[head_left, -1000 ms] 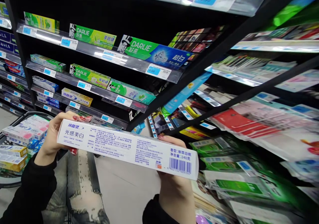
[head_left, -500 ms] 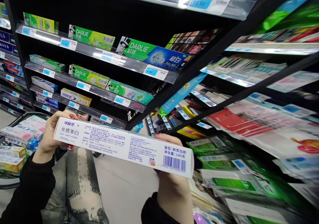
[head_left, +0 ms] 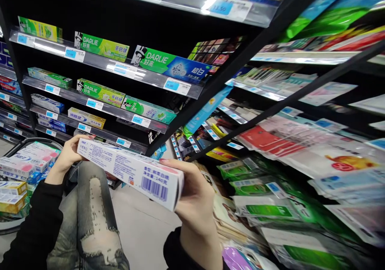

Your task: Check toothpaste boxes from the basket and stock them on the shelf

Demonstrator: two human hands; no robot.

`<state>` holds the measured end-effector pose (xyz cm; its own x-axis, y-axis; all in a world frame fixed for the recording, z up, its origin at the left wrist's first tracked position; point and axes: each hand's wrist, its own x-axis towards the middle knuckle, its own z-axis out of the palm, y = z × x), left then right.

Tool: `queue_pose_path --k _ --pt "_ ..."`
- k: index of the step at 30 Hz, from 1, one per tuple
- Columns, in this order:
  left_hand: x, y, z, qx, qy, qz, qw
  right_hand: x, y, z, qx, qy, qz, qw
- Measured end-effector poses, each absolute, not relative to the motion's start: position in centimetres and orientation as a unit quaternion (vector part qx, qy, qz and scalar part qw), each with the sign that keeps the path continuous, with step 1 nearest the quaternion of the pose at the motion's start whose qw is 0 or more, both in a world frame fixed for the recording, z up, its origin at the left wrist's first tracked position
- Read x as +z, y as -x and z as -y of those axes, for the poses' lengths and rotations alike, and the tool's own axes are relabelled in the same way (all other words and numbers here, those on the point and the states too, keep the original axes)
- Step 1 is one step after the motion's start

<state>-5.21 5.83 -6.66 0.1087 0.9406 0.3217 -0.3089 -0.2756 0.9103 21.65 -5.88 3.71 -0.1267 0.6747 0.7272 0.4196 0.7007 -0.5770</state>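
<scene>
A long white toothpaste box (head_left: 126,168) with blue print and a barcode spans between my two hands. My left hand (head_left: 68,156) grips its far left end, with the fingers partly hidden behind the box. At the near right end, my right hand (head_left: 194,190) holds the box with one fingertip over the top edge and the palm behind the corner. The printed long side and the right end face me, and the box slopes down to the right. Below it show the knees of ripped grey jeans (head_left: 98,214).
Ahead, shelves hold a green-and-blue toothpaste box (head_left: 171,63), a yellow toothpaste box (head_left: 86,117) and several others behind price rails (head_left: 120,69). On the left stands a basket (head_left: 13,224) piled with toothpaste boxes. Hanging green packets (head_left: 269,210) line the right side.
The box has turned, so its right end has swung left and nearer and its left end points farther away. Both hands moved with it. The view has shifted slightly right.
</scene>
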Motion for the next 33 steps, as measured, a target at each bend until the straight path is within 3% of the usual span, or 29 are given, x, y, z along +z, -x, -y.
queue_pose_path --k 8,15,33 --pt "-9.8 3.3 -7.1 0.548 -0.449 -0.315 0.631 4.0 -19.0 5.8 0.103 0.369 0.8 0.461" --pt "-10.1 3.5 -7.2 0.554 -0.439 -0.325 0.628 3.7 -18.9 5.7 0.11 0.373 0.802 0.453" --pt "-2.1 6.0 -2.3 0.62 -0.563 -0.335 0.432 0.8 -25.8 2.4 0.162 0.485 0.672 0.535"
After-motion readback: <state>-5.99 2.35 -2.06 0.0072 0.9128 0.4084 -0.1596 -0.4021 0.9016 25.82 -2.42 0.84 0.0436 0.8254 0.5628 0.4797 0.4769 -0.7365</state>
